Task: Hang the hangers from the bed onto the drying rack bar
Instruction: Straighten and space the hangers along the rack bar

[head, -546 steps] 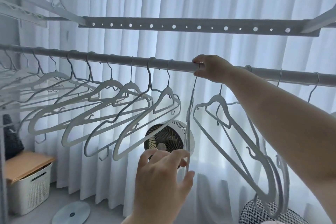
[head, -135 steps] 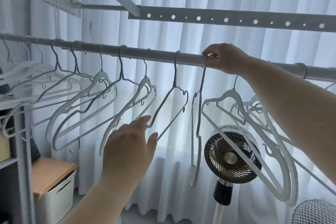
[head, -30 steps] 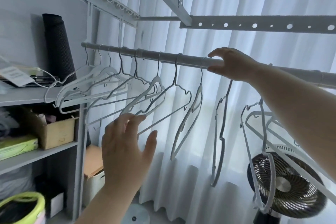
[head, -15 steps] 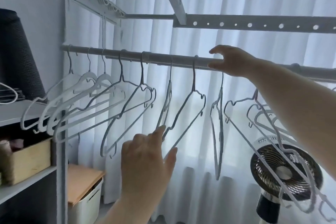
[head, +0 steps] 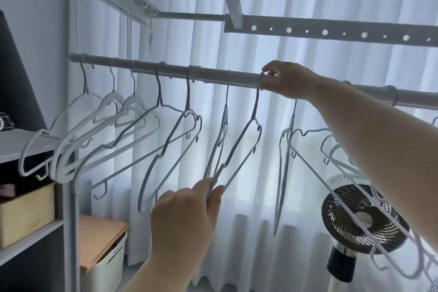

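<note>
Both hands on one thin wire hanger [head: 239,149] at the drying rack bar [head: 213,76].
Right hand [head: 288,83] pinching its hook at the bar; left hand [head: 187,216] pinching the lower frame together with the neighbouring hanger [head: 219,140]. Risks: hook slipping off the smooth round metal tube, small side hooks snagging the neighbour, slim frames tangling when released. Thicker white moulded hangers [head: 99,125] crowded at left, more at right; fan [head: 362,216] below. Bed out of view.
</note>
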### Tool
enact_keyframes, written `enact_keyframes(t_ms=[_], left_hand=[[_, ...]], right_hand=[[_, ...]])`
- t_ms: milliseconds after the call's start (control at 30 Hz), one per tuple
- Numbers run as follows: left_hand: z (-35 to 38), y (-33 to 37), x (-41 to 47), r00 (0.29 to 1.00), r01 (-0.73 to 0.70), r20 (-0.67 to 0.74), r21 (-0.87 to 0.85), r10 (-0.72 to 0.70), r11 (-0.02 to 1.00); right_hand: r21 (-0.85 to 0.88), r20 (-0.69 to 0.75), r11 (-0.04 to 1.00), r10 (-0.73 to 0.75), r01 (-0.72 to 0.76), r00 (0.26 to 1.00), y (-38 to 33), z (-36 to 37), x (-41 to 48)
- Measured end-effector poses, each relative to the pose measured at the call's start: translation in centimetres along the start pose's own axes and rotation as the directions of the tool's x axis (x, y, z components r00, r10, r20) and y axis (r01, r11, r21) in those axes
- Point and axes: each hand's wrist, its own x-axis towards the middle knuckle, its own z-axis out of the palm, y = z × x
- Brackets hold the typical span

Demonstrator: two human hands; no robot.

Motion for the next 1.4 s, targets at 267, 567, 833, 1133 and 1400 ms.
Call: enact_keyframes(t_ms=[267, 567, 833, 1133, 1400], left_hand=[[-0.4, 1.5, -0.5, 1.0, -0.015, 0.021, -0.034, 0.016, 0.999], [0.2, 4.1, -1.2, 0.999, -0.044, -0.027, -0.039, 0.043, 0.998], [-0.1, 4.1, -1.3, 0.999, 0.0, 0.04, -0.136, 0.006, 0.991], [-1.2, 5.0, -1.1, 0.98, -0.138, -0.175, -0.288, 0.089, 0.948], [-0.1, 8.4, -1.5, 0.976, -0.211, -0.101, -0.204, 0.194, 0.956]], right_hand=[[0.012, 0.019, 1.0, 0.003, -0.003, 1.0, 0.1, 0.3, 0.1], [0.021, 0.009, 0.999, -0.028, 0.028, 1.0, 0.9, 0.4, -0.1], [0.012, -0.003, 0.999, -0.052, 0.052, 0.999, 1.6, 0.5, -0.1], [-0.054, -0.002, 0.998, 0.024, -0.024, 1.0, 4.3, -0.6, -0.8], [-0.091, 0.03, 0.995, 0.042, -0.039, 0.999, 4.6, -0.6, -1.5]])
